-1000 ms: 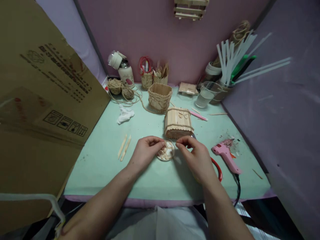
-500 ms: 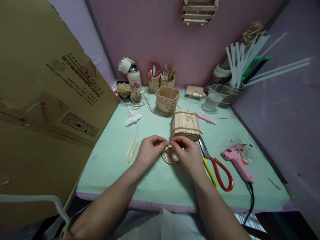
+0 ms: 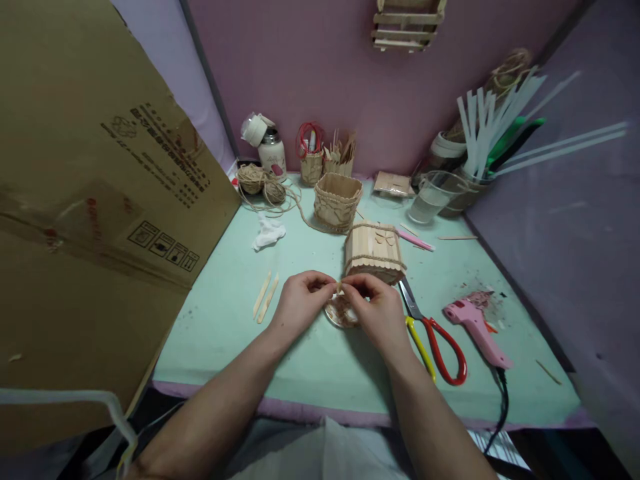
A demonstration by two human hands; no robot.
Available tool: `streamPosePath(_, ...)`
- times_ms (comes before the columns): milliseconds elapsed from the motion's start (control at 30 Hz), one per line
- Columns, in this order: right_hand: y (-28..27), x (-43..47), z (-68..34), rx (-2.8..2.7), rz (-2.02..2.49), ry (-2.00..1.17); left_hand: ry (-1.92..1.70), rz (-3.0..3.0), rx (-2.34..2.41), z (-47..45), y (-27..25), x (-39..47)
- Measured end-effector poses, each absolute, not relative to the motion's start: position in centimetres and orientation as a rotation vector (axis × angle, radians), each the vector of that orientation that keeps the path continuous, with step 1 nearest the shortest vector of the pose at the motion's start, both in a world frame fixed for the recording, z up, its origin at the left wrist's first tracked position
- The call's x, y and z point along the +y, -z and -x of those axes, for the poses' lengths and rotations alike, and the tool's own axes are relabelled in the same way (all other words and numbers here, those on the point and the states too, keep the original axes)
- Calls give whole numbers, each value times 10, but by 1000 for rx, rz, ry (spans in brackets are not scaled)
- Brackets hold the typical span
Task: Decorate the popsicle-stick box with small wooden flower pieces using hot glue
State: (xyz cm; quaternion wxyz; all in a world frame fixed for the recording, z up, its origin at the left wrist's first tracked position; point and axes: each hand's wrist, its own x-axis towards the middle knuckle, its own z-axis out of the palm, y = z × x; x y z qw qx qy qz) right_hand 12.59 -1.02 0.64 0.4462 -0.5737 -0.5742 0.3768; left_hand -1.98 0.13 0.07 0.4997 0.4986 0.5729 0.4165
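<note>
My left hand (image 3: 304,301) and my right hand (image 3: 376,312) meet at the fingertips, each in a pinch. Between them is a small pale wooden piece (image 3: 339,287), mostly covered by the fingers. Right below lies a small round dish (image 3: 341,315) with brown and whitish scraps in it, partly hidden by my right hand. Just beyond my hands, a box of wooden slats (image 3: 374,245) lies on its side, trimmed with twine and a petal-shaped decoration. Two flat wooden sticks (image 3: 265,299) rest left of my left hand.
Scissors (image 3: 434,333) with red and yellow handles lie right of my right hand, near a pink glue gun (image 3: 477,327). Farther back stand an upright wooden box (image 3: 338,203), twine balls (image 3: 257,181) and a plastic cup (image 3: 427,203). A large cardboard box (image 3: 100,233) walls the left.
The view has shifted slightly, so the surroundings sit a little farther right. My hands keep the same pinch over the dish, with almost no movement.
</note>
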Motion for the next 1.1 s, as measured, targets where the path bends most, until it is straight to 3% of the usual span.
streamPosePath(1100,2,-6,-129,-1168,1392,-1225,-1004,-936,1262,18,-1,1)
